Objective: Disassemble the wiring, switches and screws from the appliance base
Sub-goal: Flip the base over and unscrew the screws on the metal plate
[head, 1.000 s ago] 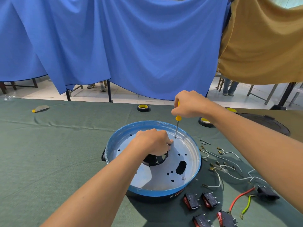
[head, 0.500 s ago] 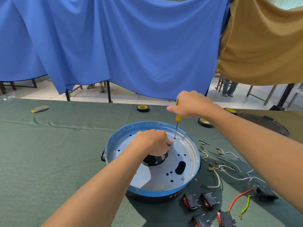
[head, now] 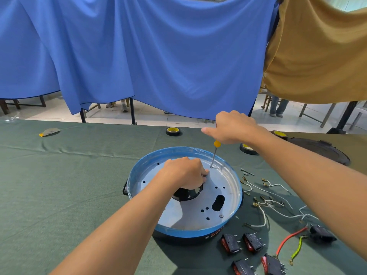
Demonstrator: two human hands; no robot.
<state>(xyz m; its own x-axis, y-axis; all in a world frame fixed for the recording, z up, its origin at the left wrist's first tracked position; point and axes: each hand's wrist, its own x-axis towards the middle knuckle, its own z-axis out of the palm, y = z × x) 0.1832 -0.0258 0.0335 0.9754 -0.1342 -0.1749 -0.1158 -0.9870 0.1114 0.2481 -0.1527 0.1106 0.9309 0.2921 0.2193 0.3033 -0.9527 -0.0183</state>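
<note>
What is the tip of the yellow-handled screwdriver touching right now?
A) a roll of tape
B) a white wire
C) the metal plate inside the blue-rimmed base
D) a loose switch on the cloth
C: the right hand holds the screwdriver with its tip down on the metal plate inside the appliance base.

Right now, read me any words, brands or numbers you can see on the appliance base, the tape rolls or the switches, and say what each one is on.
No text can be read for certain.
Appliance base: red print and a small white mark on the black side wall, too blurred to read.
Tape roll: dark marks on its yellow core, too small to read.
Rocker switches: no legible marking.
</note>
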